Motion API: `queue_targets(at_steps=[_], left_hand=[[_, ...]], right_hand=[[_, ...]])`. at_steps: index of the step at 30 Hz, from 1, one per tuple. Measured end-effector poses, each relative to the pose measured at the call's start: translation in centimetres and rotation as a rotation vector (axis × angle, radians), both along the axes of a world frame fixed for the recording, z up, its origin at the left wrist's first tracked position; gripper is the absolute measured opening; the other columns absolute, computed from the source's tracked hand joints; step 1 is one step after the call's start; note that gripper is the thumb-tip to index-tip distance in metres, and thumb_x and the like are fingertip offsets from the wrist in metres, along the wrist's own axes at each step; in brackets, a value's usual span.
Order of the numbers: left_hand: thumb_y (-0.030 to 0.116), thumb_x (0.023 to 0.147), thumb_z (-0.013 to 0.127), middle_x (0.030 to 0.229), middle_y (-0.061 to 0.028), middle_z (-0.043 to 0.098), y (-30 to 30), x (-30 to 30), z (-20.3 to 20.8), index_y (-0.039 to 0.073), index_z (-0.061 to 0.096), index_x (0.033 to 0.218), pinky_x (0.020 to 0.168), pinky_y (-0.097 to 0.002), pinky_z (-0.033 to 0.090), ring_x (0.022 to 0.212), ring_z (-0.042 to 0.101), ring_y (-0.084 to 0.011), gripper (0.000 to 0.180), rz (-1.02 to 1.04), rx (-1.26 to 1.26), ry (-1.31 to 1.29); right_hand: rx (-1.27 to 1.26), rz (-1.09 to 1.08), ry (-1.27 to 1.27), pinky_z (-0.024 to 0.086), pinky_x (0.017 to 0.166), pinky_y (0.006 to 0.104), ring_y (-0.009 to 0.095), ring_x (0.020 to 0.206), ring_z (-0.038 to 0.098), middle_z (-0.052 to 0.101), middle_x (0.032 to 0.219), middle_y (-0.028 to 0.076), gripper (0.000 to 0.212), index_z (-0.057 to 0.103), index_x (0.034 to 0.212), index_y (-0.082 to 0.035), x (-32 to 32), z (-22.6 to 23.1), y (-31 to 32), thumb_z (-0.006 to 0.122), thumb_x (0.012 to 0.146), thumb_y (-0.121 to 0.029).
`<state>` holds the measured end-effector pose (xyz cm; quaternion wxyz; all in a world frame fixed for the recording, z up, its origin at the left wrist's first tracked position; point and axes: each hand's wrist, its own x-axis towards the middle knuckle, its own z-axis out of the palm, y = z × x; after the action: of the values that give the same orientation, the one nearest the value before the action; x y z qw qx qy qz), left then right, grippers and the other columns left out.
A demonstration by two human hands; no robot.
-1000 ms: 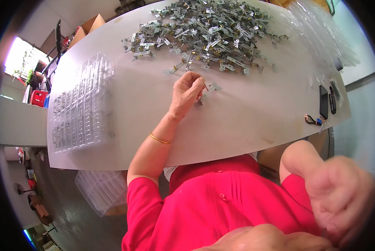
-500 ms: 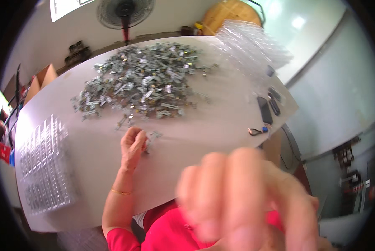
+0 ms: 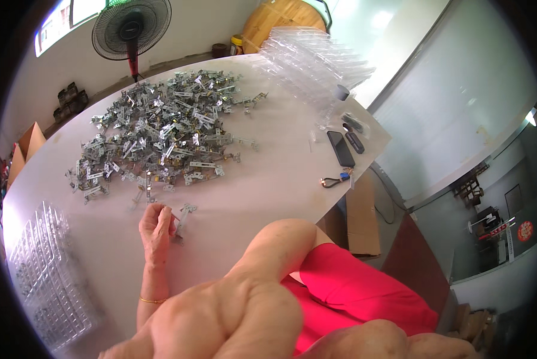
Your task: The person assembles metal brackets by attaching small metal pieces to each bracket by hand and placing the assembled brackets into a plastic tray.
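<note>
Near the front of the pile, my left hand (image 3: 156, 230) rests on the table with its fingers closed. A small silvery metal bracket (image 3: 186, 216) sticks out from the right side of its fingertips, seemingly pinched there. Beyond the hand spreads a large heap of similar metal brackets (image 3: 160, 125) with brass-coloured bits. My right hand (image 3: 220, 314) looms very large at the lower edge, close to the camera. Its back and knuckles show, while the fingertips are hidden, so I cannot see whether it holds anything.
Clear plastic blister trays (image 3: 50, 275) stand stacked at the table's left; more clear plastic trays (image 3: 313, 57) lie at the far right. A phone (image 3: 341, 149), a dark case (image 3: 354, 142) and a short cord (image 3: 335, 180) lie near the right edge. A cardboard box (image 3: 363, 218) stands below.
My right hand has swung from the lower right to the lower middle, its fingers passing out of sight. The view has shifted right; my left hand keeps its place by the bracket.
</note>
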<state>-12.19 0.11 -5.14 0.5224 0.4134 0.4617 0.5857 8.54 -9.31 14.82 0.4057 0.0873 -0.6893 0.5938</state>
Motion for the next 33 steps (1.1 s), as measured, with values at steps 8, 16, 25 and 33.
queue_targets(at_steps=[8, 16, 25, 33], left_hand=[[0.015, 0.098, 0.062, 0.071, -0.0001, 0.058, 2.5, 0.6, 0.0, 0.002, 0.061, 0.093, 0.048, -0.0217, 0.038, 0.056, 0.049, -0.0052, 0.014, 0.007, 0.010, 0.034], [0.012, 0.097, 0.060, 0.070, 0.0011, 0.058, 1.4, 0.0, 0.1, 0.003, 0.061, 0.089, 0.047, -0.0209, 0.039, 0.054, 0.049, -0.0041, 0.012, 0.017, 0.008, 0.042], [0.016, 0.096, 0.062, 0.072, -0.0006, 0.062, -1.3, 0.1, 1.0, 0.002, 0.063, 0.091, 0.051, -0.0219, 0.043, 0.058, 0.053, -0.0061, 0.015, 0.063, 0.021, 0.084], [0.017, 0.098, 0.062, 0.076, -0.0012, 0.059, 0.5, 0.3, 4.8, 0.000, 0.063, 0.096, 0.057, -0.0237, 0.043, 0.064, 0.053, -0.0085, 0.018, 0.044, 0.093, 0.052]], right_hand=[[-0.008, 0.195, -0.153, 0.049, 0.080, 0.0316, 0.020, 0.093, 0.063, 0.066, 0.104, 0.007, 0.020, 0.068, 0.112, -0.010, -0.1, -2.9, 1.6, 0.059, 0.099, -0.022], [0.077, 0.480, -0.249, 0.050, 0.081, 0.0304, 0.020, 0.091, 0.065, 0.069, 0.102, 0.008, 0.020, 0.067, 0.113, -0.006, -2.4, -3.8, 2.0, 0.059, 0.099, -0.017], [0.140, 0.706, -0.437, 0.051, 0.086, 0.0329, 0.022, 0.098, 0.065, 0.069, 0.108, 0.009, 0.020, 0.068, 0.115, -0.005, -6.2, -4.6, 1.2, 0.058, 0.100, -0.014], [-0.143, -0.647, -0.536, 0.047, 0.080, 0.0220, 0.005, 0.090, 0.054, 0.060, 0.098, -0.001, 0.014, 0.065, 0.110, -0.002, -0.8, -9.5, 13.6, 0.063, 0.099, -0.010]])
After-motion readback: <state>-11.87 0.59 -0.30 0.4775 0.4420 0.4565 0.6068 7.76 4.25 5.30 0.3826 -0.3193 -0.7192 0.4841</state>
